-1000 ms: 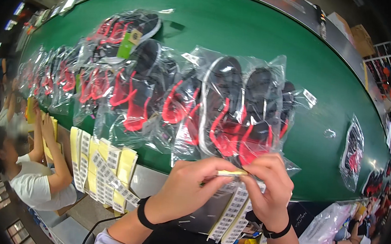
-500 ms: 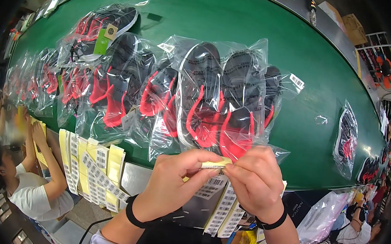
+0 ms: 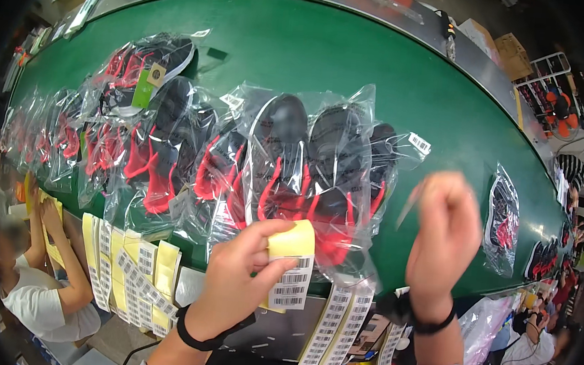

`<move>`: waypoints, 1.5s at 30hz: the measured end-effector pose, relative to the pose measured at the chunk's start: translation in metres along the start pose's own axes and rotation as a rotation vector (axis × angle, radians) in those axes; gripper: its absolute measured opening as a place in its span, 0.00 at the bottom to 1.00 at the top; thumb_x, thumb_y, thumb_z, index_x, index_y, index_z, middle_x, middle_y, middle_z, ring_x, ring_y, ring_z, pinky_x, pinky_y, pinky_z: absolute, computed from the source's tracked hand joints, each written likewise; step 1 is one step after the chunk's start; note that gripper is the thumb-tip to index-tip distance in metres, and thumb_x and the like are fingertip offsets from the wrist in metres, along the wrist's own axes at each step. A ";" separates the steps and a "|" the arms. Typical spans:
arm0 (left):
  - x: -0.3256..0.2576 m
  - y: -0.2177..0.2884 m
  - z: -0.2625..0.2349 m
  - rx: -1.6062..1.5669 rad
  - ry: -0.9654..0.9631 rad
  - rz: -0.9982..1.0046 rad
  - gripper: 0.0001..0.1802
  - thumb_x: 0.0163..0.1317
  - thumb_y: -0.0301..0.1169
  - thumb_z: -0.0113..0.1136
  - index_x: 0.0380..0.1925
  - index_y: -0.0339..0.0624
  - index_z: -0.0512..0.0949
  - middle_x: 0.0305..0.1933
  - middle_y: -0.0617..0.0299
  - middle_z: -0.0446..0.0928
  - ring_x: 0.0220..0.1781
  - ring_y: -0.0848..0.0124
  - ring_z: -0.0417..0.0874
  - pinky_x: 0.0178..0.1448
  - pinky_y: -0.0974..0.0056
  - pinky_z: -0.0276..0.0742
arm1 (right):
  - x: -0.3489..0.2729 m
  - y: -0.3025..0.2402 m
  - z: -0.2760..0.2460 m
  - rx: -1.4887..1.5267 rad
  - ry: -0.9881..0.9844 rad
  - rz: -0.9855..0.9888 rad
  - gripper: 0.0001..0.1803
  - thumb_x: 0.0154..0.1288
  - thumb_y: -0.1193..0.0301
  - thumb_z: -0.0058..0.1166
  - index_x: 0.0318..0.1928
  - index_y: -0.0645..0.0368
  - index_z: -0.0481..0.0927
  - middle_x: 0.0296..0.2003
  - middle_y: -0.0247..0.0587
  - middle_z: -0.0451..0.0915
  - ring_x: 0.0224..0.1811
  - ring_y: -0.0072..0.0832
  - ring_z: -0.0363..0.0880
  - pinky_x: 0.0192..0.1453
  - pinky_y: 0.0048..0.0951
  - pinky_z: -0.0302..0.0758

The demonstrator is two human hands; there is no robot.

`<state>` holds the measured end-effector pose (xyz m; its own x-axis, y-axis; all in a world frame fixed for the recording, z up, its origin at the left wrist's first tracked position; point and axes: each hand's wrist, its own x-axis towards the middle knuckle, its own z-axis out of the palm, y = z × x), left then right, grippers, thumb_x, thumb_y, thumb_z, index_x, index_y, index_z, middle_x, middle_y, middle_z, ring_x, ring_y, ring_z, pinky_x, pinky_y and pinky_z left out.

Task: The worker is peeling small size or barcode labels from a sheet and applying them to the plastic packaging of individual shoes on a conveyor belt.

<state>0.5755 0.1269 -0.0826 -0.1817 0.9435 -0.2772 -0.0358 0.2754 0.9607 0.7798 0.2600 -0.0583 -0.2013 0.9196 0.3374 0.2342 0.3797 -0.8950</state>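
Observation:
My left hand [image 3: 241, 268] is closed on a strip of barcode labels [image 3: 291, 278], whose bare yellow backing curls over at the top. Off to the right, my right hand [image 3: 443, 229] is raised over the green table with fingers pinched together. A thin, pale label [image 3: 408, 207], smeared by motion, hangs at its fingertips. Just beyond my left hand lie sandals in a clear plastic bag [image 3: 281, 130], dark-soled with red straps. A white barcode label [image 3: 419, 144] sticks to the bag behind them, at its right corner.
More bagged sandals [image 3: 164, 152] run along the left, one with a green tag [image 3: 142, 93]. Sheets of barcode labels [image 3: 128, 266] hang over the near edge; more strips [image 3: 337, 327] hang nearer the middle. A single bagged sandal [image 3: 502, 219] lies right. Another person [image 3: 45, 273] works at left.
My hands were together at the label strip; now they are apart. The right one has swung right and up with a pale label, while the left keeps the strip, its backing now folded over.

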 end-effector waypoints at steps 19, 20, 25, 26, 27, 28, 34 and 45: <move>0.107 -0.024 0.067 0.704 -0.045 0.686 0.22 0.58 0.31 0.69 0.50 0.31 0.76 0.43 0.45 0.78 0.48 0.45 0.78 0.56 0.50 0.73 | 0.072 0.164 -0.012 -0.050 -0.033 0.588 0.43 0.56 0.84 0.60 0.73 0.61 0.58 0.29 0.36 0.82 0.28 0.19 0.76 0.33 0.23 0.74; 0.104 -0.027 0.075 0.664 -0.066 0.677 0.22 0.59 0.31 0.69 0.49 0.31 0.76 0.43 0.45 0.79 0.48 0.46 0.79 0.62 0.47 0.70 | 0.075 0.162 -0.024 0.013 0.034 0.567 0.32 0.59 0.81 0.61 0.65 0.62 0.69 0.29 0.33 0.82 0.31 0.18 0.76 0.37 0.22 0.74; 0.097 -0.036 0.078 0.642 -0.073 0.664 0.22 0.58 0.31 0.69 0.50 0.32 0.76 0.42 0.47 0.79 0.49 0.48 0.80 0.70 0.43 0.66 | 0.126 0.147 -0.055 0.016 -0.112 0.439 0.04 0.63 0.75 0.62 0.35 0.62 0.81 0.41 0.35 0.80 0.40 0.19 0.76 0.49 0.23 0.73; 0.097 -0.038 0.078 0.650 -0.067 0.664 0.22 0.57 0.30 0.70 0.50 0.32 0.76 0.42 0.47 0.80 0.50 0.48 0.80 0.70 0.43 0.66 | 0.132 0.144 -0.058 0.049 -0.181 0.448 0.04 0.63 0.74 0.62 0.35 0.61 0.81 0.44 0.36 0.80 0.41 0.20 0.76 0.50 0.23 0.73; 0.097 -0.040 0.079 0.657 -0.061 0.663 0.22 0.57 0.30 0.70 0.50 0.32 0.76 0.42 0.48 0.80 0.50 0.48 0.80 0.70 0.43 0.66 | 0.136 0.143 -0.061 0.083 -0.250 0.455 0.04 0.64 0.74 0.62 0.35 0.61 0.81 0.47 0.37 0.79 0.42 0.20 0.76 0.51 0.23 0.72; 0.097 -0.042 0.080 0.645 -0.050 0.668 0.22 0.56 0.28 0.71 0.49 0.32 0.76 0.43 0.47 0.80 0.50 0.48 0.80 0.70 0.44 0.66 | 0.136 0.143 -0.064 0.097 -0.347 0.496 0.04 0.65 0.73 0.61 0.36 0.61 0.81 0.52 0.41 0.78 0.43 0.22 0.76 0.53 0.24 0.72; 0.097 -0.037 0.086 0.639 -0.034 0.663 0.21 0.55 0.26 0.70 0.49 0.32 0.77 0.45 0.45 0.80 0.50 0.47 0.80 0.67 0.45 0.69 | 0.143 0.164 -0.061 -0.065 -0.556 0.532 0.06 0.65 0.72 0.61 0.35 0.62 0.80 0.45 0.43 0.82 0.42 0.23 0.77 0.50 0.24 0.73; 0.068 -0.023 0.068 0.271 0.033 0.257 0.18 0.56 0.21 0.66 0.48 0.31 0.78 0.44 0.54 0.81 0.47 0.61 0.83 0.52 0.62 0.77 | 0.117 0.157 -0.032 -0.435 -0.353 0.259 0.22 0.57 0.79 0.61 0.53 0.63 0.74 0.31 0.46 0.83 0.34 0.37 0.83 0.41 0.34 0.78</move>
<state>0.6311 0.1973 -0.1250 -0.1832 0.9828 -0.0227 0.2753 0.0735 0.9585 0.8234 0.4303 -0.1498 -0.3713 0.9266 -0.0589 0.6693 0.2232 -0.7087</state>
